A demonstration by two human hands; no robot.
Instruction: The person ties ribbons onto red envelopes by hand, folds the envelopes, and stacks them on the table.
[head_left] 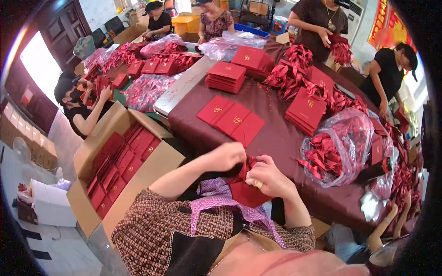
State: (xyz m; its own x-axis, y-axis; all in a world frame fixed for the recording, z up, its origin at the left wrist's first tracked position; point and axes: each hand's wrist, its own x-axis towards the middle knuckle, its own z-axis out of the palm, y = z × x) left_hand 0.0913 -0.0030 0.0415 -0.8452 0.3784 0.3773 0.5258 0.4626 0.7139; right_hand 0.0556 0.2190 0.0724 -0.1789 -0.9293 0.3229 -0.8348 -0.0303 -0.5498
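Observation:
Close to my body, a red paper gift bag (249,195) hangs below my hands. My right hand (271,178) is closed at its upper edge, with a pale wrap on one finger. Just left of it, my left hand (226,157) is curled shut and slightly blurred; what its fingers pinch is hidden. A strip of dark red ribbon (249,162) shows between the two hands. Beyond them on the table, two flat red bags with gold emblems (230,120) lie side by side.
The table (184,115) carries bag stacks (225,77), another stack (306,110), ribbon heaps (294,69) and a clear plastic sack of ribbons (338,147). At my left stands an open carton (149,172) packed with red bags. Several co-workers sit or stand around the table.

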